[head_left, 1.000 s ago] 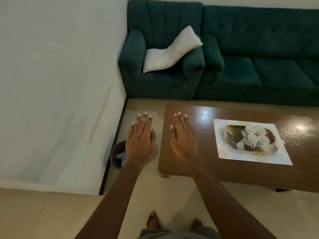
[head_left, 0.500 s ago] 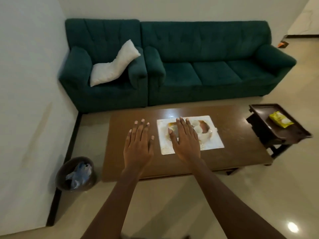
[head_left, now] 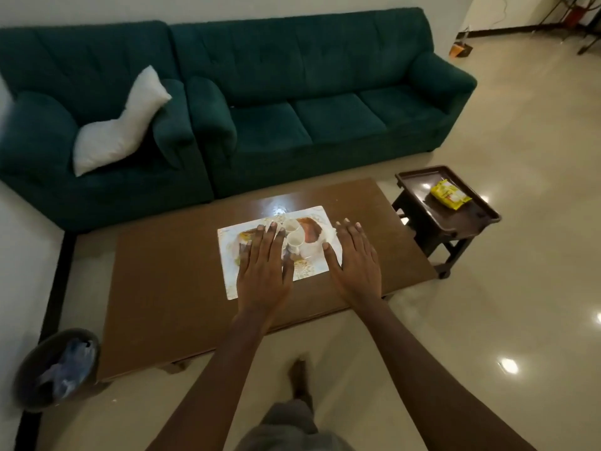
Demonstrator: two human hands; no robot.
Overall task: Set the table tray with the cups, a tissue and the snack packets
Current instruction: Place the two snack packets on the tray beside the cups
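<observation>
Both hands hover flat, fingers spread and holding nothing: the left hand (head_left: 265, 266) and right hand (head_left: 354, 260) flank the small white cups (head_left: 294, 237) on the white patterned tray (head_left: 305, 270) on the brown wooden coffee table (head_left: 169, 288). Setting looks barely begun; next comes fetching the yellow snack packet (head_left: 450, 194) from the dark side table (head_left: 455, 219) beyond.

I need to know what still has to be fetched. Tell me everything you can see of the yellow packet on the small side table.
The yellow packet is a small, crinkled pouch, seemingly plastic, with print too blurred to read. It lies flat and slightly skewed on the dark side table with a raised rim, right of the coffee table. It looks closed. Nothing else touches it; both hands are away from it.
</observation>
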